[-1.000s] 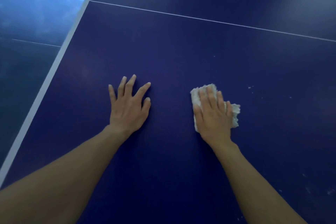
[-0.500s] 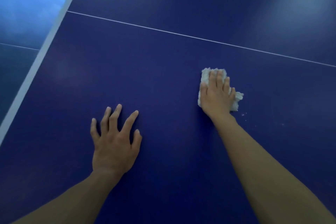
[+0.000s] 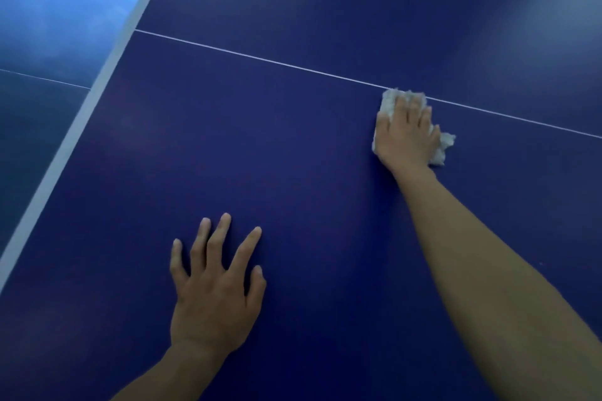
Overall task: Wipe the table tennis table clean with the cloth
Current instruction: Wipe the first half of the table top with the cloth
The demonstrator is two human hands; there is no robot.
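The cloth (image 3: 443, 144), white & crumpled, is pressed onto the blue surface (image 3: 293, 156) by the R hand (image 3: 407, 137). Its far tip is laid right on the thin white line (image 3: 260, 57) crossing the surface, w/ the rest on the near side of the line. The R hand's fingers are kept straight & close together on top, nothing pinched; bits of cloth are seen past the fingertips & at the hand's right. The L hand (image 3: 211, 290) is laid palm-down on the bare surface, fingers spread wide, well to the near side of the line, apart from the cloth. The line's left end is met by a pale edge band (image 3: 81, 127).
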